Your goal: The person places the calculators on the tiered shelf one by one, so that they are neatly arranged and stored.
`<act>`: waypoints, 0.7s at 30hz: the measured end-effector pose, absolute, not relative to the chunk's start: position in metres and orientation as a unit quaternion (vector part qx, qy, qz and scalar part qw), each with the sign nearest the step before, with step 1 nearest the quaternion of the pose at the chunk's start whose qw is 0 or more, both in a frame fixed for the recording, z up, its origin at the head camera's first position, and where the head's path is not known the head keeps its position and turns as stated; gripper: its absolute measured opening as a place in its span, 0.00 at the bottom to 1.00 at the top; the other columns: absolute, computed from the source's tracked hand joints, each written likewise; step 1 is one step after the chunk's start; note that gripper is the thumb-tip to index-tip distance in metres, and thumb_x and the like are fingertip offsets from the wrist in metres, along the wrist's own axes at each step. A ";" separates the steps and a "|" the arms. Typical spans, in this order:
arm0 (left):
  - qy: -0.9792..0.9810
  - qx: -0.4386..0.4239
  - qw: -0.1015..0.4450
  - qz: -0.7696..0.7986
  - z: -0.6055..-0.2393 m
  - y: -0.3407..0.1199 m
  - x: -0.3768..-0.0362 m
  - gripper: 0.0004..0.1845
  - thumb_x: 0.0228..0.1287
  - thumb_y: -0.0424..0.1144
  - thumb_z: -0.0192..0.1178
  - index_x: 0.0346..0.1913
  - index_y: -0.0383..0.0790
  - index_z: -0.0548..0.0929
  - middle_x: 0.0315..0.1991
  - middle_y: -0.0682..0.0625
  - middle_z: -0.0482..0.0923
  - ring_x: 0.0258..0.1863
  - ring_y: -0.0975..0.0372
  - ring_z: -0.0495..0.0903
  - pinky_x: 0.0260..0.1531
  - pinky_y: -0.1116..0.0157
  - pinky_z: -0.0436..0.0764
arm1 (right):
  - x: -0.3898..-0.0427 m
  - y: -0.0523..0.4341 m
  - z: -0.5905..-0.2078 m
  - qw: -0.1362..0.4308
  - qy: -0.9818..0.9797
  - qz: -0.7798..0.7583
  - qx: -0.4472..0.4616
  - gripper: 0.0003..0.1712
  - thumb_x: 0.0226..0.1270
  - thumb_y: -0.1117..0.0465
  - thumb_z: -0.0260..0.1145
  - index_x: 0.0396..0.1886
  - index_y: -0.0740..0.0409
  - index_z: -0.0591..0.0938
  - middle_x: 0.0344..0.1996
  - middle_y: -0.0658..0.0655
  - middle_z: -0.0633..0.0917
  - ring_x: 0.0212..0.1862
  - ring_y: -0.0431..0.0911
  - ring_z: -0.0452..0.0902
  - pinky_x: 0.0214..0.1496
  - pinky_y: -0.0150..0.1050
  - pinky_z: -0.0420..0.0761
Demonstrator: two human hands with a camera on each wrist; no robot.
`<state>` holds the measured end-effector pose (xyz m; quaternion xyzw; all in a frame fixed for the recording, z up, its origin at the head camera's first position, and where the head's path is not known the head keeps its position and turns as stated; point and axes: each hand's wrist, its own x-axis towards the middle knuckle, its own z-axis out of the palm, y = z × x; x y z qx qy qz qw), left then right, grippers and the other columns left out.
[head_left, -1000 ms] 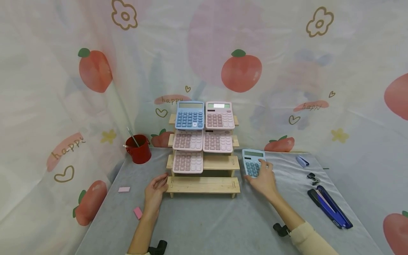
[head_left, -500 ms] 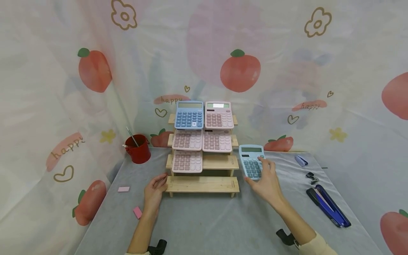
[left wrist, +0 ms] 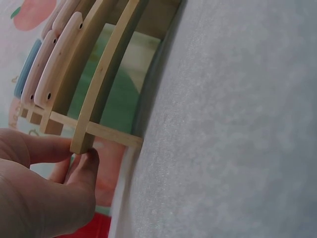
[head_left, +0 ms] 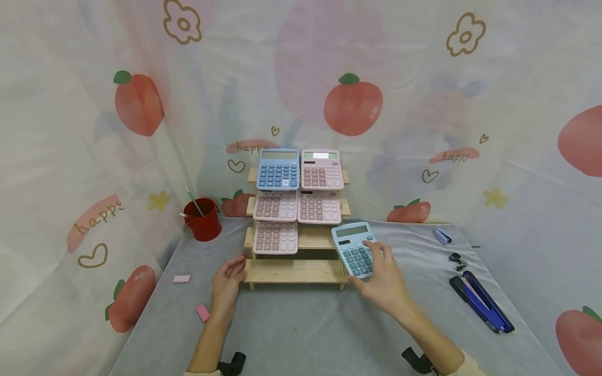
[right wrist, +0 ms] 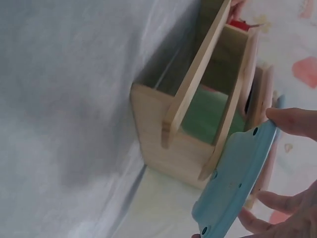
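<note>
My right hand (head_left: 386,284) grips a light blue calculator (head_left: 351,244) by its edges, with the thumb on one side and the fingers on the other. It is tilted and held off the table, beside the right end of a stepped wooden rack (head_left: 296,271); its underside faces the right wrist view. At the rack's left end, my left hand (head_left: 226,284) pinches the tip of the lowest shelf (left wrist: 94,99) between thumb and fingers. A darker blue calculator (head_left: 278,169) and a pink calculator (head_left: 322,169) occupy the top shelf. Several more pink calculators (head_left: 275,238) lie on the shelves below.
A red bucket (head_left: 203,222) holding pens stands at the back left. Two pink blocks (head_left: 181,279) lie on the grey cloth (head_left: 301,334). Along the right side are a blue stapler (head_left: 482,305), black clips (head_left: 458,261) and a small light blue stapler-like item (head_left: 442,236).
My right hand has lifted the light blue calculator off the table and carried it left toward the rack, tilting it. My left hand has stayed at the rack's left end.
</note>
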<state>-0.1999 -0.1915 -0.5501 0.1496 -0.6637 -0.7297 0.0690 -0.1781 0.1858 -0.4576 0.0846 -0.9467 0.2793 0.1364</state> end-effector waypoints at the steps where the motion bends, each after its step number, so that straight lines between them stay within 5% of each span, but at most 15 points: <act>1: -0.664 0.151 0.069 -0.729 -0.550 -0.192 -0.200 0.22 0.73 0.25 0.58 0.67 0.35 0.77 0.72 0.42 0.73 0.72 0.53 0.72 0.64 0.64 0.74 | -0.178 0.182 -0.457 0.136 -0.947 0.278 0.088 0.55 0.48 0.53 0.85 0.75 0.56 0.66 0.66 0.67 0.68 0.53 0.64 0.77 0.51 0.62 0.79; 9: -0.662 0.147 0.074 -0.731 -0.550 -0.191 -0.199 0.22 0.72 0.24 0.58 0.67 0.34 0.77 0.71 0.41 0.73 0.72 0.53 0.73 0.61 0.70 0.76 | -0.176 0.148 -0.452 0.142 -0.939 0.288 0.121 0.54 0.46 0.51 0.86 0.73 0.54 0.70 0.65 0.62 0.70 0.57 0.62 0.76 0.54 0.62 0.77; 21: -0.660 0.145 0.070 -0.734 -0.550 -0.193 -0.200 0.22 0.73 0.24 0.58 0.68 0.35 0.76 0.71 0.42 0.73 0.72 0.53 0.73 0.64 0.66 0.74 | -0.198 0.103 -0.458 0.154 -0.946 0.265 0.108 0.51 0.52 0.48 0.84 0.73 0.54 0.70 0.68 0.64 0.68 0.67 0.67 0.67 0.65 0.66 0.67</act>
